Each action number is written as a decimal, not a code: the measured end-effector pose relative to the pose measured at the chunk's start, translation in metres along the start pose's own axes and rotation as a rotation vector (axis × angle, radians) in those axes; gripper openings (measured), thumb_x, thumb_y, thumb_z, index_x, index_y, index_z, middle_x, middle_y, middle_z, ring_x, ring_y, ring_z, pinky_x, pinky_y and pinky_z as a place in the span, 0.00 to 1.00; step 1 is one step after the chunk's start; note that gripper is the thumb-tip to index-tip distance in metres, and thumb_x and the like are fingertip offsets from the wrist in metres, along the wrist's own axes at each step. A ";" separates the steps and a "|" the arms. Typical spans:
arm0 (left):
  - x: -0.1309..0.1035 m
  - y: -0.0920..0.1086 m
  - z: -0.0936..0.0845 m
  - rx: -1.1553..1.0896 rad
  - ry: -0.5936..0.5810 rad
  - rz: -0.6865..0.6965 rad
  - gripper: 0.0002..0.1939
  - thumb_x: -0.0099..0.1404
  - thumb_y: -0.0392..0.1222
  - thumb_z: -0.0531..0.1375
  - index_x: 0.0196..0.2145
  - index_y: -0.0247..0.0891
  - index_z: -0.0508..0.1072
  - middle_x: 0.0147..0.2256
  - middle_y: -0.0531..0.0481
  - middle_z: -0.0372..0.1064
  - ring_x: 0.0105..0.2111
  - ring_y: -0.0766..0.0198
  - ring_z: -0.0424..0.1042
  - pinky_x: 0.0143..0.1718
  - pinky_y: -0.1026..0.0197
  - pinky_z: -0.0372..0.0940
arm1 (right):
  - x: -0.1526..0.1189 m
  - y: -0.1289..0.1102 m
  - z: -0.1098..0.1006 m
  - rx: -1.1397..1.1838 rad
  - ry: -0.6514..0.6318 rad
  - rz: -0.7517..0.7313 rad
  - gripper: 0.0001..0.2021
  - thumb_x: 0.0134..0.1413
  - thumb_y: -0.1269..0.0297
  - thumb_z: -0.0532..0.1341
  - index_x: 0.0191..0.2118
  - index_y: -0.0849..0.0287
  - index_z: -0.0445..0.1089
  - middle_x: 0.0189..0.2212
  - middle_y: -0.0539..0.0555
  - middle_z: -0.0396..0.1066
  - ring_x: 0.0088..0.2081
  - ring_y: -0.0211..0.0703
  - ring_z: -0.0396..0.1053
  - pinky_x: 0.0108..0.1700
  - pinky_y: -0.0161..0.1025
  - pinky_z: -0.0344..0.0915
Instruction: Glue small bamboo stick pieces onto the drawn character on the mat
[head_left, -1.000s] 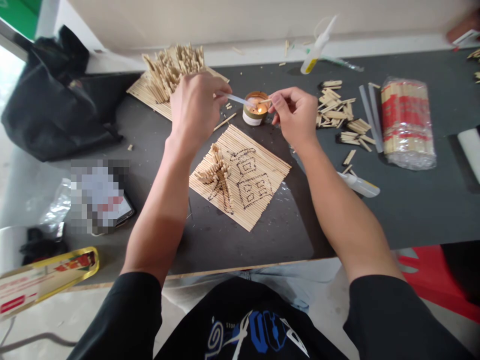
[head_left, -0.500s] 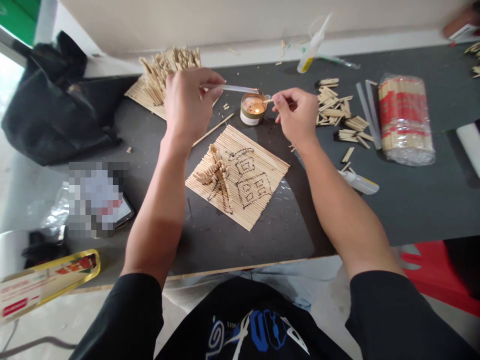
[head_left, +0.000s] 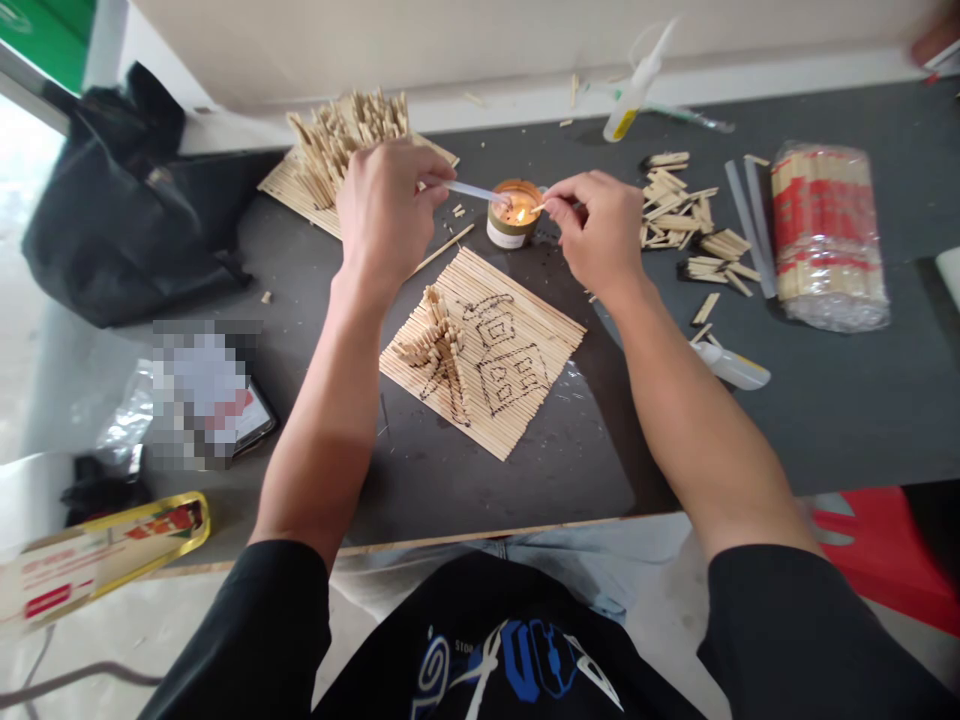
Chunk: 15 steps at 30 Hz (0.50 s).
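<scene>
A translucent rod (head_left: 474, 189) and a short wooden stick (head_left: 538, 209) meet over the mouth of a lit candle tin (head_left: 508, 238) on the far middle of the bench (head_left: 562, 480), their tips close to the flame (head_left: 521, 215); whether either touches the wax, I cannot tell. The fingers of the left hand (head_left: 386, 205) are clamped on the rod, coming in from the left, and those of the right hand (head_left: 600, 220) pinch the stick from the right, very near the fire. That short grip looks the likeliest trouble: a small slip could scorch the fingertips or light the wood, and a rod softened too long could drip or sag. A knock from either hand could tip the tin toward the stick mat (head_left: 517, 430) just nearer, with its inked outlines and upright stick cluster (head_left: 442, 340), which would probably catch readily. A loose stick (head_left: 445, 248) lies between mat and tin, more kindling if wax spills. Farther out, a stick pile (head_left: 675, 210) and a wrapped bundle (head_left: 829, 235) sit right, a black bag (head_left: 142, 220) left
</scene>
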<state>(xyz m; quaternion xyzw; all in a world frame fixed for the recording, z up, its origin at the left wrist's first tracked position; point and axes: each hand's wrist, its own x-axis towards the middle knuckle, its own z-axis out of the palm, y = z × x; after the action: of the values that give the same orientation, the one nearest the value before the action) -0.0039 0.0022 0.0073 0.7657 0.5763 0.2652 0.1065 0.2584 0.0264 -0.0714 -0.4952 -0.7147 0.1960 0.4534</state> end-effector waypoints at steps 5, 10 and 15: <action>0.000 0.001 -0.001 -0.093 -0.038 -0.041 0.24 0.58 0.68 0.52 0.47 0.66 0.77 0.50 0.56 0.74 0.55 0.47 0.68 0.60 0.43 0.60 | 0.002 0.003 -0.001 -0.056 -0.014 -0.052 0.11 0.66 0.46 0.62 0.40 0.45 0.75 0.38 0.53 0.75 0.40 0.48 0.69 0.50 0.48 0.65; 0.006 -0.007 0.003 -0.137 -0.024 -0.008 0.25 0.58 0.70 0.50 0.44 0.65 0.78 0.46 0.53 0.74 0.50 0.40 0.69 0.55 0.34 0.59 | 0.009 0.011 0.003 -0.227 0.050 -0.136 0.07 0.66 0.59 0.66 0.39 0.57 0.76 0.32 0.47 0.73 0.30 0.32 0.66 0.36 0.34 0.62; 0.008 -0.009 0.005 -0.255 0.078 0.038 0.15 0.65 0.62 0.57 0.42 0.59 0.78 0.40 0.57 0.75 0.40 0.53 0.72 0.52 0.39 0.65 | 0.013 0.008 0.000 -0.136 0.017 0.050 0.13 0.73 0.55 0.56 0.45 0.61 0.70 0.33 0.45 0.74 0.21 0.22 0.62 0.27 0.28 0.59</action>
<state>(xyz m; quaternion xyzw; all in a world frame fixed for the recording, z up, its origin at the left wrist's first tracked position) -0.0075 0.0138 0.0011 0.7459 0.5269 0.3679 0.1752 0.2613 0.0415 -0.0719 -0.5442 -0.7099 0.1538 0.4198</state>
